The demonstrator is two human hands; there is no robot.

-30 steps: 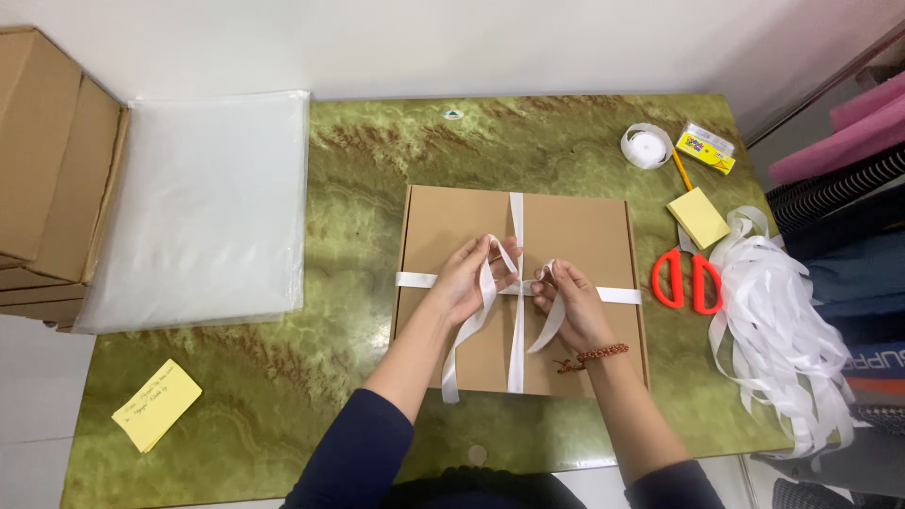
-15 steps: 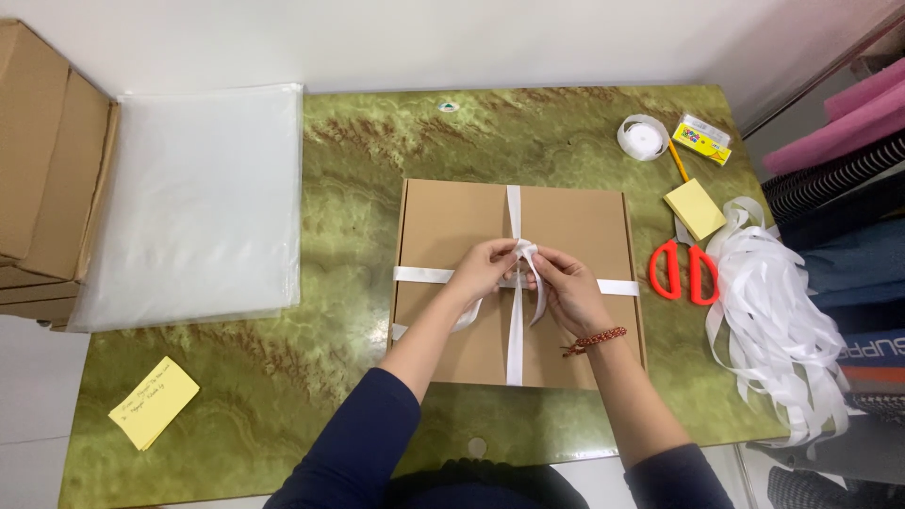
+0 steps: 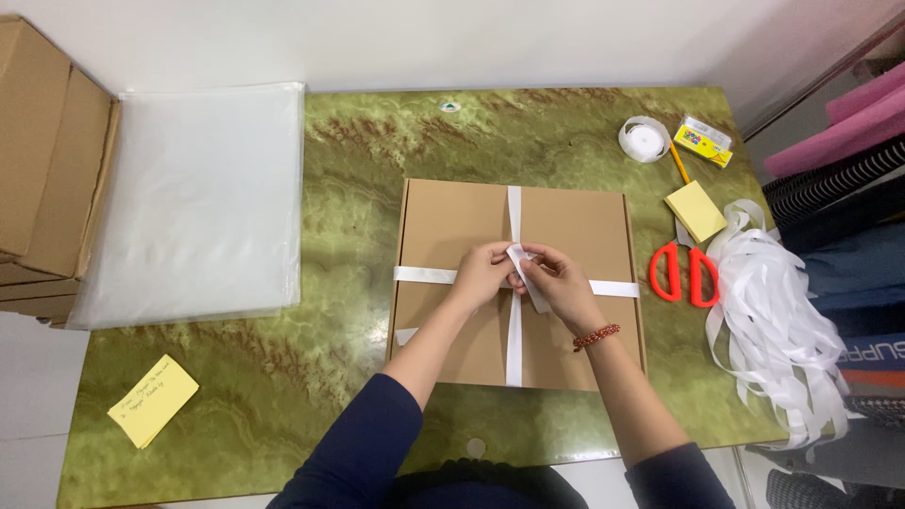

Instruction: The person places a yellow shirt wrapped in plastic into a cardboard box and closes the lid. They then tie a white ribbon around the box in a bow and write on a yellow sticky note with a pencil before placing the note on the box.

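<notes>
Ribbon (image 3: 514, 320) crosses the cardboard box (image 3: 452, 226) near the table's (image 3: 358, 170) middle; our left hand (image 3: 485, 273) and right hand (image 3: 558, 281) both pinch it closed at the crossing.

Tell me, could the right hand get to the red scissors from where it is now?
Probably yes. The red scissors lie flat on the table, just right of the box, with nothing between them and the right hand. But that hand is pinching the white ribbon.
</notes>
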